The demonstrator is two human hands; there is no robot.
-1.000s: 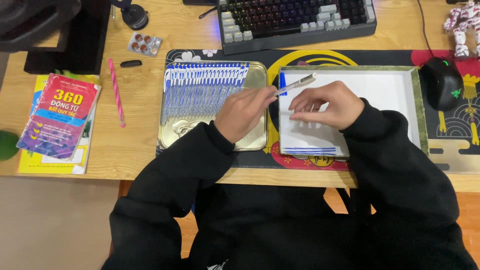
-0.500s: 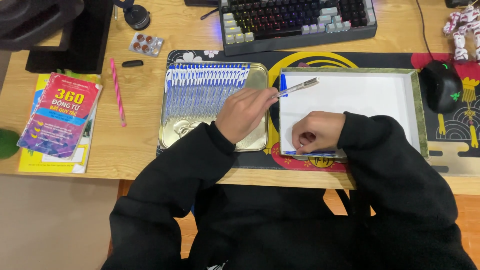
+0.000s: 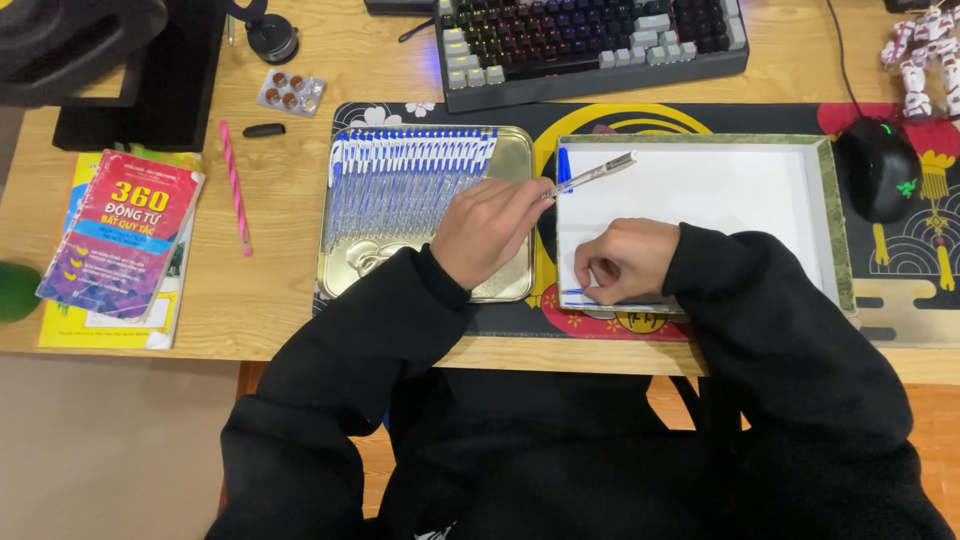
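The left hand [image 3: 490,232] grips a clear ballpoint pen [image 3: 592,174] pointing toward two o'clock over the white tray [image 3: 830,215] (its blue cap off), while the right hand [image 3: 622,260], curled, presses another pen [image 3: 600,297] at the tray's seven o'clock corner.

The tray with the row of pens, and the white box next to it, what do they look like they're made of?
Tray: likely metal, with a shiny pale-gold surface that reflects light. White box: probably cardboard, matte white inside with a thin greenish rim.
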